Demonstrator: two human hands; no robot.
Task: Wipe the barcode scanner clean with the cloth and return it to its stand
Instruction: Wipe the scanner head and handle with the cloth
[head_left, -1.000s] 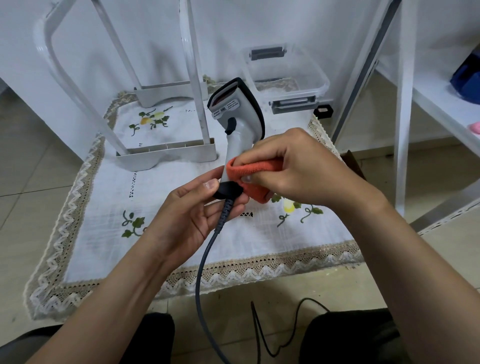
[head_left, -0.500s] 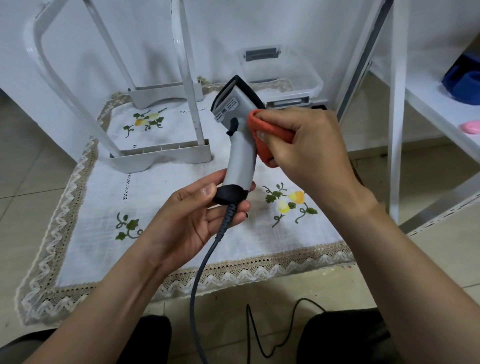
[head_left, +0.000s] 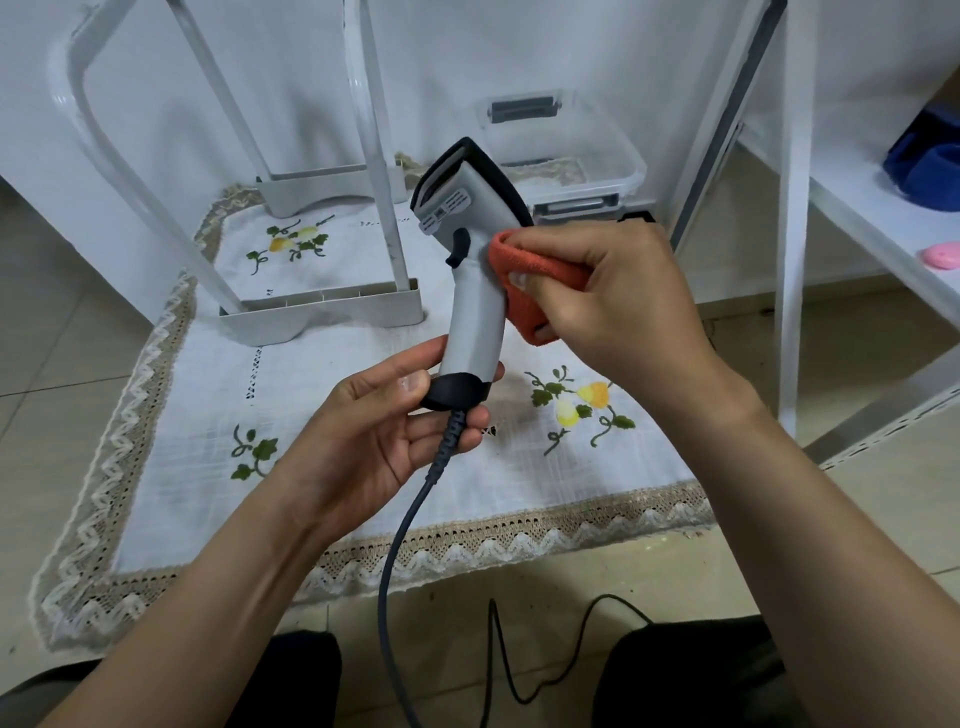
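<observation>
Above the bench, the scanner (head_left: 475, 291) stands upright, left hand (head_left: 384, 431) gripping its base, right hand (head_left: 618, 296) pressing the cloth (head_left: 540, 283) to the handle's right side.

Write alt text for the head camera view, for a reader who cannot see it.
A person's left hand holds a grey barcode scanner upright by its base while the right hand presses an orange cloth against its handle. Below lies an embroidered white tablecloth; the scanner's dark cable hangs down.
</observation>
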